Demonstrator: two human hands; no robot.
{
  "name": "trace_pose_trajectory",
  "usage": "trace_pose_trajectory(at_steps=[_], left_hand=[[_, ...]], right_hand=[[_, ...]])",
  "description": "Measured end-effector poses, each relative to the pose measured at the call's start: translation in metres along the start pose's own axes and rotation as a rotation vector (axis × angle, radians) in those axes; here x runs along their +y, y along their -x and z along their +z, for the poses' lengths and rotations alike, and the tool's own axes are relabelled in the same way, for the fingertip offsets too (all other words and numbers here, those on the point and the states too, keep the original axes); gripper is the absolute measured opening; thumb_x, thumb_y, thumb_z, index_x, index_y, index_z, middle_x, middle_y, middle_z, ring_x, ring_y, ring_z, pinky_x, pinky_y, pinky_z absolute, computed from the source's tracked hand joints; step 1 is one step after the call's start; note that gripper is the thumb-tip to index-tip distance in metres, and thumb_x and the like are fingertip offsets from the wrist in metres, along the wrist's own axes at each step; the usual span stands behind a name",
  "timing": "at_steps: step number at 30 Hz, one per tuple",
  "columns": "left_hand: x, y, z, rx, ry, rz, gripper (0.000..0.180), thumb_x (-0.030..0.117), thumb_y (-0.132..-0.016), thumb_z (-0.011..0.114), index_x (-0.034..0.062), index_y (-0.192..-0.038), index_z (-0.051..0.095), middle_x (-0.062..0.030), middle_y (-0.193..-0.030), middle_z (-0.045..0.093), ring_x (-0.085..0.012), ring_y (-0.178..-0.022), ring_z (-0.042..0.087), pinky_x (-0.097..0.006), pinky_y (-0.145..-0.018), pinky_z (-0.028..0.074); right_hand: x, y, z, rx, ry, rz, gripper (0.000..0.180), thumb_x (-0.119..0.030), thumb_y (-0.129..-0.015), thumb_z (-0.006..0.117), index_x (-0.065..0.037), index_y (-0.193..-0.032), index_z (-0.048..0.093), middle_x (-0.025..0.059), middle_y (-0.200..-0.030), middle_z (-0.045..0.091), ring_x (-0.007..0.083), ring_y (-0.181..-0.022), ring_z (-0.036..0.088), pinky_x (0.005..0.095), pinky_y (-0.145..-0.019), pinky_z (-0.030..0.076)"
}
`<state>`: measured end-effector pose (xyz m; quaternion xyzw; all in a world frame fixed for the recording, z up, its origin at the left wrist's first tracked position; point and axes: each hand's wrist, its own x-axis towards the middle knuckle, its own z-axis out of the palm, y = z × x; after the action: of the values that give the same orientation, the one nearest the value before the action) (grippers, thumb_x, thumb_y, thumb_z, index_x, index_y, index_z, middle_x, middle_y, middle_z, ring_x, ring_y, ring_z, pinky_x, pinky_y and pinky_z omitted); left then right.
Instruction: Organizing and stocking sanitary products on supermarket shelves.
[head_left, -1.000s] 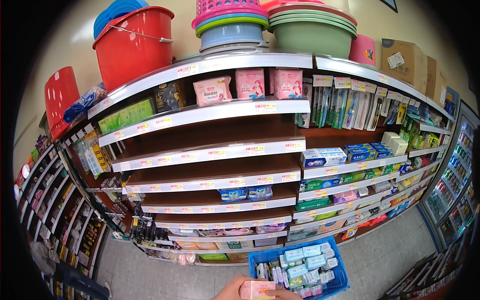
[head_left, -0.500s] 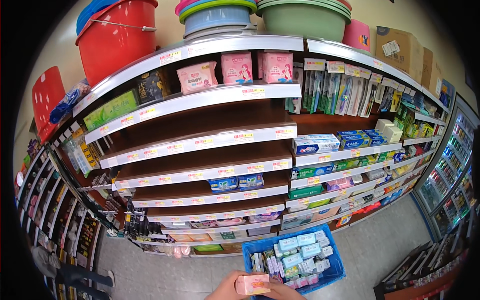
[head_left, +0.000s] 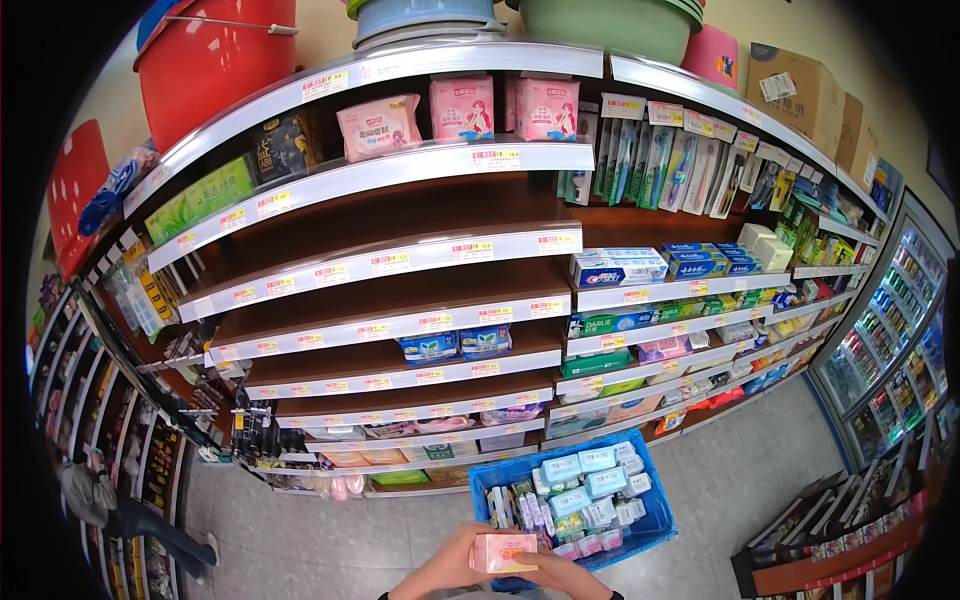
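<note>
Low in front of me, my left hand (head_left: 447, 562) and my right hand (head_left: 563, 574) hold a small pink box-shaped pack (head_left: 504, 553) between them. Fingers of both hands are closed around its sides. Just beyond my hands a blue plastic crate (head_left: 660, 515) stands on the floor. Inside it lie several light-blue packs (head_left: 568, 502), with pink packs (head_left: 588, 545) at its near side and narrow upright packs along its left.
Ahead, a long shelf unit (head_left: 400, 258) has several tiers, with pink packs (head_left: 463, 108) high up and toothbrushes (head_left: 680, 170) to the right. Red bucket (head_left: 215, 75) and green tubs (head_left: 605, 30) sit on top. A person (head_left: 120, 515) is at far left; a glass-door fridge (head_left: 885, 330) stands right.
My view has tipped down and shifted slightly, so the shelves and crate sit higher and a little further left. Both hands still hold the pink pack, now a little higher in view.
</note>
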<state>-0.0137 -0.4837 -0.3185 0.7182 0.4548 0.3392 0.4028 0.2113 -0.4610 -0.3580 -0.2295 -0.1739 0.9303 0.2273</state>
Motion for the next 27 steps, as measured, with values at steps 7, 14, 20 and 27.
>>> trace_pose_trajectory(at_steps=[7,14,20,27], left_hand=[[-0.01,0.002,0.003,-0.012,0.051,0.018,0.078,0.012,-0.067,0.089,0.0061,-0.128,0.041,-0.014,-0.12,0.052,-0.0265,-0.111,0.058,-0.037,-0.092,0.048],[-0.016,-0.007,0.003,0.059,0.042,0.066,0.085,0.012,-0.063,0.089,0.0065,-0.129,0.036,-0.0156,-0.124,0.045,-0.0285,-0.115,0.051,-0.038,-0.096,0.044],[0.003,-0.004,-0.015,0.138,0.173,0.149,0.074,0.009,-0.064,0.087,0.0079,-0.124,0.045,-0.0141,-0.122,0.05,-0.0313,-0.111,0.052,-0.037,-0.092,0.043],[0.006,-0.005,-0.023,0.201,0.301,0.11,0.075,0.011,-0.065,0.089,0.0061,-0.125,0.044,-0.0119,-0.124,0.051,-0.0243,-0.115,0.053,-0.036,-0.097,0.044]], right_hand=[[0.005,0.0,0.0,0.035,0.05,-0.064,0.066,-0.013,-0.093,0.066,-0.008,-0.149,0.032,0.0089,-0.14,0.049,0.0212,-0.13,0.048,0.0373,-0.108,0.041],[0.012,-0.017,-0.013,0.075,0.297,-0.246,0.08,-0.033,-0.088,0.067,-0.005,-0.151,0.027,0.0089,-0.14,0.046,0.0201,-0.13,0.044,0.0341,-0.109,0.037],[-0.01,-0.012,0.033,0.033,0.36,-0.266,0.102,-0.053,-0.078,0.074,-0.005,-0.151,0.023,0.0089,-0.133,0.048,0.0217,-0.131,0.042,0.0349,-0.111,0.033],[-0.029,-0.008,0.041,-0.14,0.515,-0.28,0.122,-0.026,-0.057,0.094,-0.01,-0.151,0.019,0.0097,-0.139,0.041,0.0228,-0.133,0.04,0.0399,-0.109,0.036]])
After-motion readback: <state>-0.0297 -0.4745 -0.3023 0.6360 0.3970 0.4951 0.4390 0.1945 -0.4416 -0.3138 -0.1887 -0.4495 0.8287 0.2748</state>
